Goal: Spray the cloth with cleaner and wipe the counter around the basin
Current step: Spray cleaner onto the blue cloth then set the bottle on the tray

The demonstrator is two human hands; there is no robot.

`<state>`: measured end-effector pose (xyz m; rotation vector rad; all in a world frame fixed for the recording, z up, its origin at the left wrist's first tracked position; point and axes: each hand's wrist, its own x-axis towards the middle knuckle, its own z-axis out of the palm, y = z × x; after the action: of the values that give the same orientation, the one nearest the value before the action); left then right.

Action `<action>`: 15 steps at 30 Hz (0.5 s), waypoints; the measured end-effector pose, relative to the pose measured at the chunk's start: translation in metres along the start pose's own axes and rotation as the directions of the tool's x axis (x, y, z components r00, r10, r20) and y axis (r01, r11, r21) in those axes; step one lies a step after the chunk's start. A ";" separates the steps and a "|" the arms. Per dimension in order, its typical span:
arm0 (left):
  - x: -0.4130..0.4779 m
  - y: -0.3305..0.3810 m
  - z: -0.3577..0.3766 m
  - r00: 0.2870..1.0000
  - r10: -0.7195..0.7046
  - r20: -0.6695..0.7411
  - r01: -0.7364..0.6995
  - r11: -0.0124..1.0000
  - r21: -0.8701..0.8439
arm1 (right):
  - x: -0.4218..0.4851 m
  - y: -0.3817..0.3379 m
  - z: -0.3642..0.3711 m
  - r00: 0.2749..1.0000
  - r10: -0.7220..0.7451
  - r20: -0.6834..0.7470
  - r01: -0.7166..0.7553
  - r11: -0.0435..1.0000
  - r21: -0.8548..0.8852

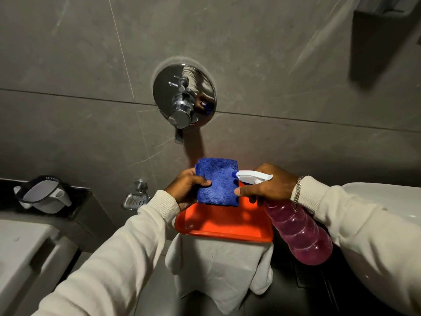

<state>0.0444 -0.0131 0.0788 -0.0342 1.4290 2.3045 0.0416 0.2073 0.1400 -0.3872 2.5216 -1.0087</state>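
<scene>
A folded blue cloth [218, 181] is held up in front of the grey tiled wall, pinched at its left edge by my left hand [187, 187]. My right hand [266, 187] grips the neck of a spray bottle [298, 231] filled with pink liquid. Its white nozzle [252, 176] points left and almost touches the cloth's right side. The white basin [391, 224] fills the right edge, partly hidden behind my right sleeve.
An orange tray [224, 226] rests just below the cloth on a stand draped with a white towel [218, 270]. A chrome mixer valve [184, 96] is on the wall above. A soap dish [136, 199] and a white mug [43, 194] on a dark ledge lie left.
</scene>
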 end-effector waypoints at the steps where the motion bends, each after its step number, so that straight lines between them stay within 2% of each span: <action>1: 0.000 0.001 0.000 1.000 0.001 0.000 -0.001 1.000 0.002 | 0.000 -0.001 -0.001 1.000 -0.007 0.002 0.007 1.000 0.003; 6: 0.002 0.003 0.001 1.000 0.002 -0.011 -0.002 1.000 0.016 | -0.002 0.001 -0.003 0.999 -0.008 -0.046 0.008 1.000 0.003; 9: 0.003 0.003 -0.002 1.000 -0.006 -0.011 0.006 1.000 0.003 | -0.005 -0.001 -0.009 0.999 -0.023 -0.028 0.024 0.999 0.028; 15: 0.003 0.002 -0.006 1.000 -0.017 -0.022 0.017 1.000 -0.008 | -0.003 0.002 -0.009 0.998 -0.050 -0.048 0.050 0.999 -0.019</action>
<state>0.0400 -0.0184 0.0771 -0.0745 1.4251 2.3030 0.0401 0.2151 0.1456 -0.4380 2.5780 -1.0266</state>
